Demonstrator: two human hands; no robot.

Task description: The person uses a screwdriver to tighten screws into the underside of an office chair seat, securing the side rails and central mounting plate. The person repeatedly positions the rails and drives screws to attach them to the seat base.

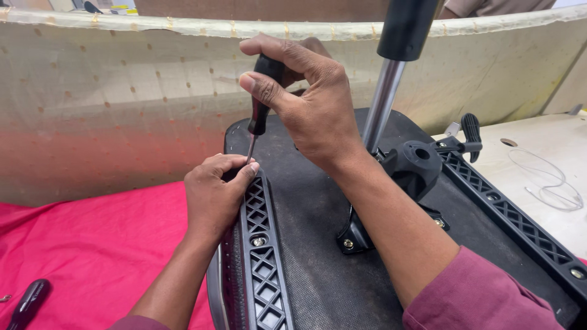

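Observation:
An upturned black chair seat (312, 201) lies before me, its fabric underside facing up. My right hand (312, 104) grips the black handle of a screwdriver (262, 104) held nearly upright. The tip points down at the top end of the left black plastic lattice bracket (260, 244). My left hand (214, 192) rests on that bracket end, fingers curled around the screwdriver's shaft tip. A screw head (258, 241) shows lower on the bracket.
A chrome gas-lift column (382, 104) with a black sleeve rises from the central mechanism (413, 168). A second lattice bracket (513, 214) runs along the right. Red cloth (92, 244) covers the left, with another black-handled tool (27, 302). A beige padded panel (122, 91) stands behind. White wire (550, 183) lies right.

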